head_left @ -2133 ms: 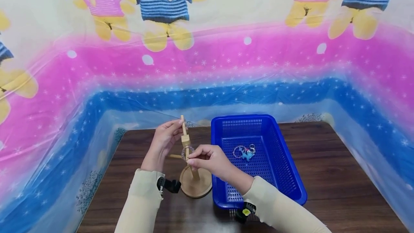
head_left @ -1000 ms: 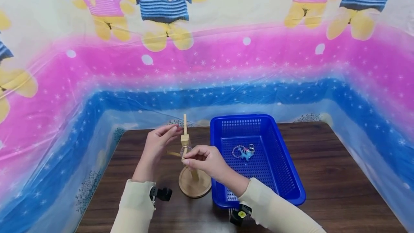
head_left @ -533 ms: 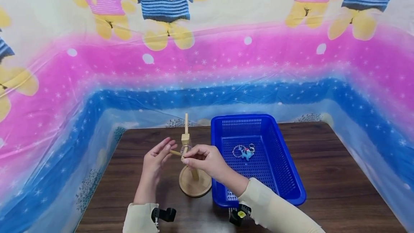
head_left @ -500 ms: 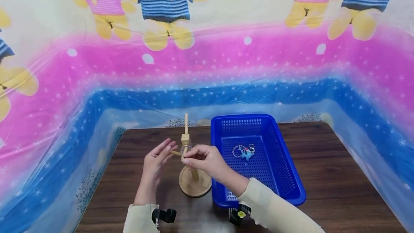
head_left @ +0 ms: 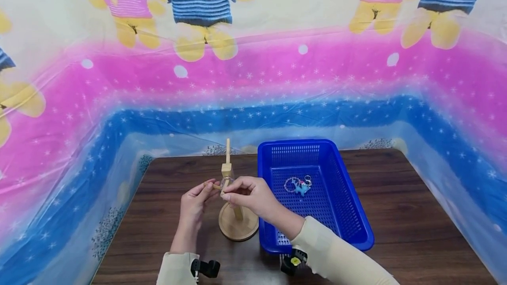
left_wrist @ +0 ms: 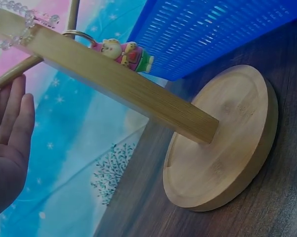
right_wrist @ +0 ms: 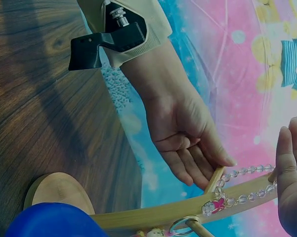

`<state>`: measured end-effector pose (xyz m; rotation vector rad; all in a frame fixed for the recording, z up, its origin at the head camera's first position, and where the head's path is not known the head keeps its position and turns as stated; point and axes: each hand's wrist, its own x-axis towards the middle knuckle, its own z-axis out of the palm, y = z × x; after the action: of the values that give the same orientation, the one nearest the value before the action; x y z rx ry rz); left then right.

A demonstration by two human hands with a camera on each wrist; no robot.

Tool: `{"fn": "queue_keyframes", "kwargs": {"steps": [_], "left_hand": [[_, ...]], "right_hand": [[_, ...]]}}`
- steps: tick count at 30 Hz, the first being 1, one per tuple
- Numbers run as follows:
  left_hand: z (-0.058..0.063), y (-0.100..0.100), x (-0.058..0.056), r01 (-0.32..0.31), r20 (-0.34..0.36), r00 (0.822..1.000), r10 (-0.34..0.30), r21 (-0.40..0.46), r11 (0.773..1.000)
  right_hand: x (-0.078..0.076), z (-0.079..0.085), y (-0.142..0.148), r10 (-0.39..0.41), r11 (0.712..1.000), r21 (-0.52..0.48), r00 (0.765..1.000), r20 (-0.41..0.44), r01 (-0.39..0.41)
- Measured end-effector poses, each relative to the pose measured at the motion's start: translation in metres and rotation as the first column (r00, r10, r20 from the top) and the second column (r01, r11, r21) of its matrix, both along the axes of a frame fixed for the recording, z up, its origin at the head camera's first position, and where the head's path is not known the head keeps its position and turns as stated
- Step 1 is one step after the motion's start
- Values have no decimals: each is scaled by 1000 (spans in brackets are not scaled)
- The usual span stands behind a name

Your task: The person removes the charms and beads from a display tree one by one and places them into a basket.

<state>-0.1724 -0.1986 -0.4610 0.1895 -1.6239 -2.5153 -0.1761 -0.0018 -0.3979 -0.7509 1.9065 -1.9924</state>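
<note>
A wooden stand with several pegs is upright on the table, its round base low in the left wrist view. My left hand pinches the left peg between thumb and fingers. With thumb and forefinger, my right hand pinches the tip of the front peg; its exact grip is partly hidden. A clear bead strand loops near that front peg, beside my right fingers. From a metal ring on another peg hangs a small pink and green figure keychain.
To the right of the stand is a blue plastic basket. Inside it lies a blue figure keychain with a beaded loop and ring. The dark wood table backs onto a printed cloth around its far and side edges.
My left hand has let go of the upper peg, moved down, and taken hold of the left peg. The right hand has shifted slightly left, still pinching near the front peg's tip.
</note>
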Motion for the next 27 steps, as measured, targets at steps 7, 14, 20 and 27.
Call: {"fn": "queue_keyframes", "kwargs": {"steps": [7, 14, 20, 27], "left_hand": [[-2, 8, 2, -117, -38, 993, 114, -60, 991], [-1, 11, 2, -167, -65, 985, 160, -131, 977], [0, 15, 3, -209, -63, 977, 203, -123, 970], [0, 20, 4, -256, -63, 966, 251, -106, 961]], "right_hand": [[1, 0, 0, -2, 1000, 6, 1000, -30, 2], [3, 6, 2, -4, 1000, 27, 1000, -24, 5], [1, 7, 7, -22, 997, 76, 999, -45, 25], [-4, 1, 12, -104, 990, 92, 994, -17, 105]]}}
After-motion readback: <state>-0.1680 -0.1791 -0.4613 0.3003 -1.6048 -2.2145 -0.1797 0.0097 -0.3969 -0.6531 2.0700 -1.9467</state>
